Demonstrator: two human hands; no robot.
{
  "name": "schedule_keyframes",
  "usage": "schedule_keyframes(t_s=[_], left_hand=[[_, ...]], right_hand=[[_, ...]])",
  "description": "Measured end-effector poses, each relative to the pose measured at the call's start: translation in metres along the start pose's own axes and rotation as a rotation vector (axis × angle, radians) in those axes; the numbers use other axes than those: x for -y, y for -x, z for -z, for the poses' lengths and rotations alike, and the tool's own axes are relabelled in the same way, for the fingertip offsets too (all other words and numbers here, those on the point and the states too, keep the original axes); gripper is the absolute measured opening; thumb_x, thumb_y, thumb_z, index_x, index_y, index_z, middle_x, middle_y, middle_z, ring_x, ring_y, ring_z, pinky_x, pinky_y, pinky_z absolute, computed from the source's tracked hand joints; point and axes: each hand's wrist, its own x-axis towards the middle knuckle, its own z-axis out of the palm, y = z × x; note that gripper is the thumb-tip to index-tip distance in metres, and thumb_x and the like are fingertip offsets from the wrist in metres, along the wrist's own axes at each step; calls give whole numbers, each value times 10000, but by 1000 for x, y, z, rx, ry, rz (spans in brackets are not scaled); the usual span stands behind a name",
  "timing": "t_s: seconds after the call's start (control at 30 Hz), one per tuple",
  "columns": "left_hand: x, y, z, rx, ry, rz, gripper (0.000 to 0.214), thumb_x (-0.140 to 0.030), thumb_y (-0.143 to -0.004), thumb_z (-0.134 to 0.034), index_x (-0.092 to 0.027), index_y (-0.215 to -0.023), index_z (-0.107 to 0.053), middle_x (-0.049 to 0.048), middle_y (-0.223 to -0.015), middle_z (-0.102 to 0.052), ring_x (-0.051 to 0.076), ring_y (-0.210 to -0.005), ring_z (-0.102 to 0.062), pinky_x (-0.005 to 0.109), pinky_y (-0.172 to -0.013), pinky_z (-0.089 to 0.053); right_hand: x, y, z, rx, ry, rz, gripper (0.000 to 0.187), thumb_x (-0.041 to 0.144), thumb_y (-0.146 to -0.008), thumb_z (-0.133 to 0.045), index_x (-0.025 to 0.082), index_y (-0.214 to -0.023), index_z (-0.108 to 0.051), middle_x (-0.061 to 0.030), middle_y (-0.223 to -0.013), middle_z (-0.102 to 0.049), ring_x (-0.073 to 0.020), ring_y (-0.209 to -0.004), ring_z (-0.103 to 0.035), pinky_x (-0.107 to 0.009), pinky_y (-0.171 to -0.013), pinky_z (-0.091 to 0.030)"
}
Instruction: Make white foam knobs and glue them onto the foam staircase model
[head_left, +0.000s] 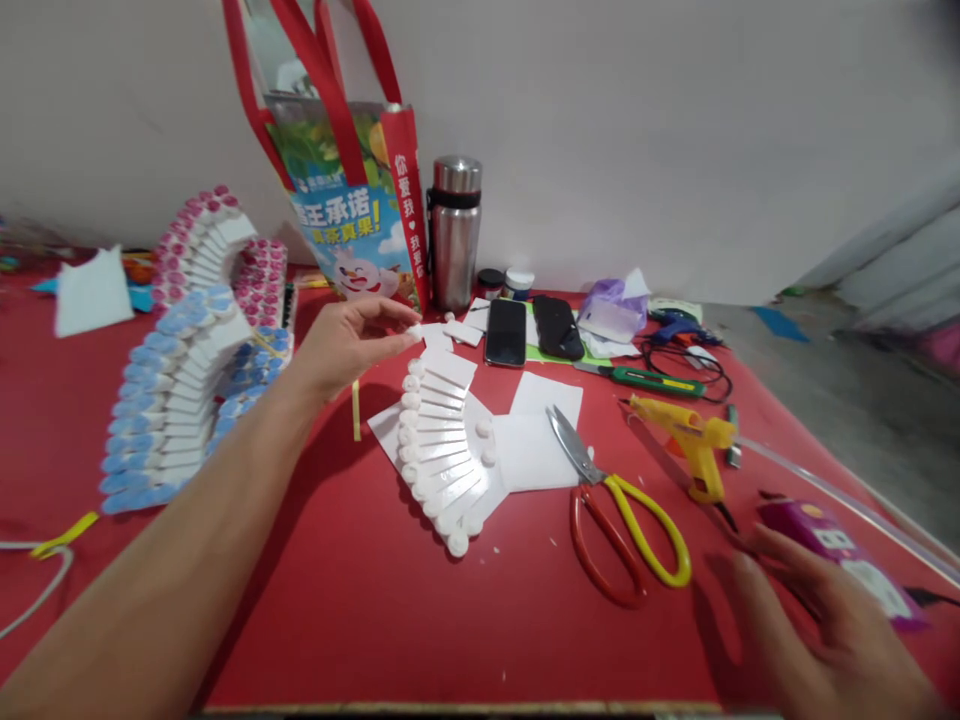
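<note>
My left hand reaches above the far end of a fan of white strips tipped with round white pieces. Its thumb and index finger pinch a small white round piece, partly hidden by the fingertips. At the lower right, slightly blurred, my right hand hovers with thumb and fingers apart, and nothing shows between them. It is nearest to a purple and white power strip and the cord of the yellow glue gun. Scissors with red and yellow handles lie open between the hands.
Blue-tipped fans and pink-tipped ones stand at the left. Along the wall are a printed bag and a steel flask. Two phones, a green-handled tool and white paper lie on the red table.
</note>
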Motion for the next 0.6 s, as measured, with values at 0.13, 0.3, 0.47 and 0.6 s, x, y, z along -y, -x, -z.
schedule_keyframes(t_s=[0.13,0.3,0.47,0.6], left_hand=[[5,-9,0,128,-15,15,261,-305,-720,-872,-196,-949,-814,54,-931,-753,150,-785,-636,260,-721,-502],[6,-14,3,205,-8,14,234,-269,-701,-871,-187,-913,-817,67,-920,-753,177,-843,-655,266,-750,-521],[6,-20,6,258,-29,1,239,-279,-711,-867,-188,-926,-817,72,-935,-754,187,-865,-667,269,-760,-534],[5,-24,8,307,-19,28,267,-288,-705,-866,-181,-943,-811,85,-948,-761,192,-855,-683,285,-766,-550]], right_hand=[[34,-16,1,-7,-63,93,293,558,-922,-542,366,-1126,-627,-123,-1172,-723,-420,-1141,-664,-614,-926,-514],[100,-56,-5,60,-250,254,281,475,-948,-607,319,-1170,-677,-96,-1181,-729,-342,-1043,-694,-514,-890,-520],[177,-100,-39,210,-504,538,220,245,-968,-612,257,-1167,-705,-64,-1112,-738,-217,-933,-686,-371,-857,-529],[216,-130,-86,399,-717,617,247,157,-938,-618,214,-1151,-731,-64,-1104,-747,-183,-956,-685,-315,-816,-539]])
